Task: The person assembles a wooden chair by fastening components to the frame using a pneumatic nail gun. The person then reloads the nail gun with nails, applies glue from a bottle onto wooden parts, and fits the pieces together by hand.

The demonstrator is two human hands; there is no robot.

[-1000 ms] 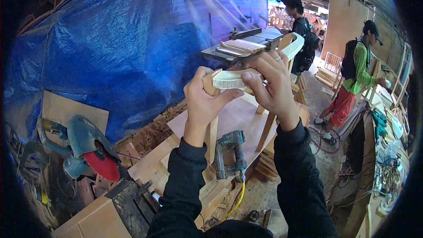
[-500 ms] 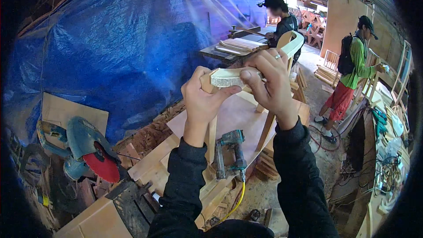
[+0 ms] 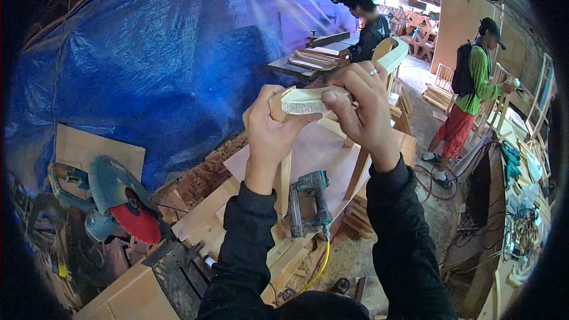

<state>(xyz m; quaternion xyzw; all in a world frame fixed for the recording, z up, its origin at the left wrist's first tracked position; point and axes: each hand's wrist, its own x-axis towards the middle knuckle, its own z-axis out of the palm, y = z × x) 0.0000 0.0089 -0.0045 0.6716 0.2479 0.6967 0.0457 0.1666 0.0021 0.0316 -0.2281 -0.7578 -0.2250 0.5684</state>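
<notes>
A curved wooden rail (image 3: 392, 56), pale with a rough cut end facing me, is held up in front of me. My left hand (image 3: 267, 130) is closed around its near left end, thumb underneath, where a thin tan wood piece (image 3: 277, 108) lies against it. Farther along, my right hand (image 3: 366, 112) grips the same rail with thumb in front and fingers over the top. Wooden legs (image 3: 357, 173) stand below the rail. Beneath my hands a teal nail gun (image 3: 310, 201) with a yellow hose (image 3: 322, 268) rests on a flat wood panel (image 3: 320, 148).
To the left is a miter saw (image 3: 127, 201) with a red blade. A blue tarp (image 3: 154, 77) hangs behind. One co-worker (image 3: 367, 29) stands at a saw table (image 3: 290, 71); another, in green (image 3: 479, 74), stands right by a cluttered bench (image 3: 527, 184). Scrap wood lies around.
My hands stay almost still on the rail, which tips very slightly. The co-worker at the saw table has shifted left and reaches toward the stacked wood strips.
</notes>
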